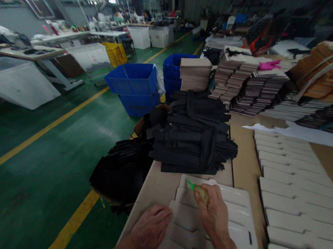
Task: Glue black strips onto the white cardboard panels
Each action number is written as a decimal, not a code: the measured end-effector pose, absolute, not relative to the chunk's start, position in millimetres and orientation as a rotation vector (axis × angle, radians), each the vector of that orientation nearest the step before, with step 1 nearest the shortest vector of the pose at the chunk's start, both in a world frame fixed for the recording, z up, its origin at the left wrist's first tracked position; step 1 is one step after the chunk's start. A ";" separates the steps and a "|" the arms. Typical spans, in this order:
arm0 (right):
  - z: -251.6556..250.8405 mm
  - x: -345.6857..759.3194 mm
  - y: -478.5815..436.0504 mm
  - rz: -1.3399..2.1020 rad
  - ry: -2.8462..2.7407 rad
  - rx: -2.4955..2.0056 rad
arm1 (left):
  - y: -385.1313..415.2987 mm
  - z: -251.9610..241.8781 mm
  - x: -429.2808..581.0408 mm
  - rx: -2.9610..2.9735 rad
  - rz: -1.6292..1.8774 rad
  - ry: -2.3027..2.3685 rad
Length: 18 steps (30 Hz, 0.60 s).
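Note:
My right hand [214, 214] is closed round a small brush with a brownish handle and a green tip [197, 190], its tip resting on the top of a fanned row of white cut pieces [230, 196] on the table in front of me. My left hand [151, 228] lies flat with fingers spread on the near left edge of those pieces, holding them down.
A second long row of overlapped white pieces [294, 177] runs along the right. Bundles of black strips [194, 143] are stacked behind, more black pieces [124, 167] hang off the table's left edge. Blue bins [135, 85] stand on the green floor. Stacks of tan and dark pieces [248, 85] are farther back; other people work in the distance.

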State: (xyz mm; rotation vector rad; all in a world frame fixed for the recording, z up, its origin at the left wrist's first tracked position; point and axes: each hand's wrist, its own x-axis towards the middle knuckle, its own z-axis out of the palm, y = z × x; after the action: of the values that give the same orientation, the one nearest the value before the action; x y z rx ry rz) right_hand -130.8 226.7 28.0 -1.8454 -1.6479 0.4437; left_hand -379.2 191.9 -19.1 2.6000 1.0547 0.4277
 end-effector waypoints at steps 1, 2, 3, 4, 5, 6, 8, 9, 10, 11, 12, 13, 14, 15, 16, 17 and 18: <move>27.5 -124.5 223.8 0.434 -1.640 -1.859 | 192.0 -19.1 -379.6 2.601 0.432 1.049; 26.8 -118.0 220.6 0.423 -1.627 -1.872 | 192.1 -18.9 -379.8 2.599 0.440 1.044; 25.9 -112.5 217.7 0.410 -1.615 -1.879 | 192.2 -18.6 -380.0 2.596 0.448 1.041; 24.9 -109.0 215.7 0.399 -1.607 -1.880 | 192.2 -18.1 -380.0 2.595 0.455 1.038; 24.0 -108.2 214.8 0.393 -1.603 -1.873 | 192.1 -17.6 -379.9 2.597 0.464 1.038; 23.2 -110.2 215.4 0.390 -1.606 -1.859 | 192.1 -17.2 -379.7 2.600 0.469 1.040; 22.5 -120.9 220.2 0.402 -1.628 -1.814 | 192.0 -16.5 -379.3 2.610 0.469 1.036; 22.7 -127.7 223.7 0.415 -1.643 -1.792 | 192.0 -16.5 -379.2 2.614 0.465 1.035; 23.2 -133.9 227.3 0.427 -1.656 -1.776 | 192.0 -16.6 -379.2 2.617 0.462 1.039; 24.0 -138.4 230.3 0.438 -1.668 -1.764 | 192.0 -17.1 -379.3 2.620 0.454 1.045; 24.9 -140.2 232.2 0.446 -1.676 -1.759 | 192.0 -17.6 -379.4 2.625 0.447 1.047; 25.8 -138.8 232.6 0.449 -1.678 -1.762 | 192.1 -18.3 -379.7 2.631 0.445 1.049; 26.4 -134.2 231.4 0.445 -1.671 -1.775 | 192.1 -19.0 -380.0 2.634 0.439 1.047; 26.8 -126.6 228.6 0.435 -1.656 -1.795 | 192.2 -19.6 -380.3 2.637 0.433 1.041; 27.0 -116.9 224.5 0.422 -1.634 -1.823 | 192.3 -19.9 -380.6 2.637 0.431 1.035; 27.1 -106.1 219.6 0.409 -1.609 -1.854 | 192.3 -20.0 -380.7 2.634 0.432 1.033; 27.1 -95.2 214.4 0.397 -1.581 -1.885 | 192.4 -19.7 -380.7 2.631 0.432 1.038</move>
State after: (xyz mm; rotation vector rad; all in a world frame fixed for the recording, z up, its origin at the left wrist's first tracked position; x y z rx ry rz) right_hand -95.2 214.4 27.1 -1.8849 -1.5808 0.3974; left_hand -380.7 192.4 -19.7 2.6306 1.0379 0.4324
